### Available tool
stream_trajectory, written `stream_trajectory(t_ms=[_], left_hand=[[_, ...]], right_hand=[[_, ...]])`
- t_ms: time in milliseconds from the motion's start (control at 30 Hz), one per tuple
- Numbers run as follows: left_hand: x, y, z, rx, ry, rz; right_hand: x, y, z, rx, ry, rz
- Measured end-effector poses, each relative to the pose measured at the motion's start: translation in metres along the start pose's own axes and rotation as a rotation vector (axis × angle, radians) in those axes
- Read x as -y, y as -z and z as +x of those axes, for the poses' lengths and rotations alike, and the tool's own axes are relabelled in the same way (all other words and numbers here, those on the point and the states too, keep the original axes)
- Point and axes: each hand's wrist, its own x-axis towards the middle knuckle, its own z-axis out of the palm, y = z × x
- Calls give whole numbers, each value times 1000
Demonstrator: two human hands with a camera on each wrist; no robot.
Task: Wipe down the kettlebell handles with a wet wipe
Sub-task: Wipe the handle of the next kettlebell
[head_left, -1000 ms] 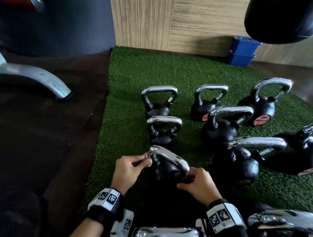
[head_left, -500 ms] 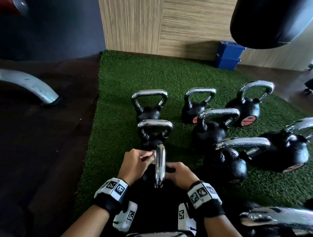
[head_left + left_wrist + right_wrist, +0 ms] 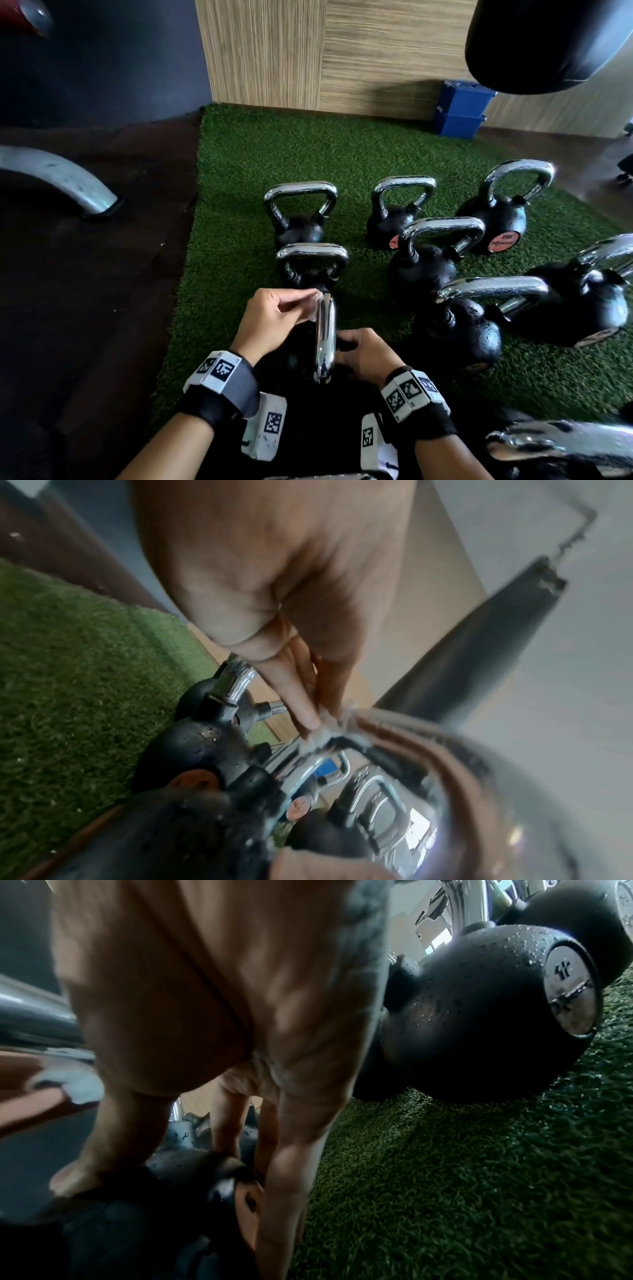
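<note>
Left hand (image 3: 274, 317): pinches the wet wipe (image 3: 314, 306) against the far end of the chrome handle (image 3: 324, 337).
Right hand (image 3: 364, 353): fingers curled on the kettlebell body (image 3: 164, 1185), steadying it.
Location: near edge of the turf (image 3: 239, 164), front of 1 column.
Technique: wrap the wipe round the bar and draw it along, body held still.
Axis: handle runs away from the person, seen edge-on.
</note>
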Motion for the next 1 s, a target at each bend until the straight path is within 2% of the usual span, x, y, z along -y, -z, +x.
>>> stream_trajectory(t_ms=[167,300,400,500,600,700,800,1000], left_hand=[[-5,12,-9,162,120,-260],[-8,11,-12,126,175,-280],[-9,16,-20,267,247,-275],[-8,23,-28,372,185,-162],[-3,25,-41,320,128,-82],[2,24,-55,352,88,-44],[4,23,-64,293,41,-9],[13,17,-75,250,44,115]], right_hand=[[1,0,-1,29,53,24],[-1,-1,1,36,89,36],[0,0,0,48,92,61],[0,1,0,53,76,88],[0,1,2,46,57,88],[-1,1,3,58,25,83],[-1,1,5,43,-19,59],[-3,1,5,36,-28,83]])
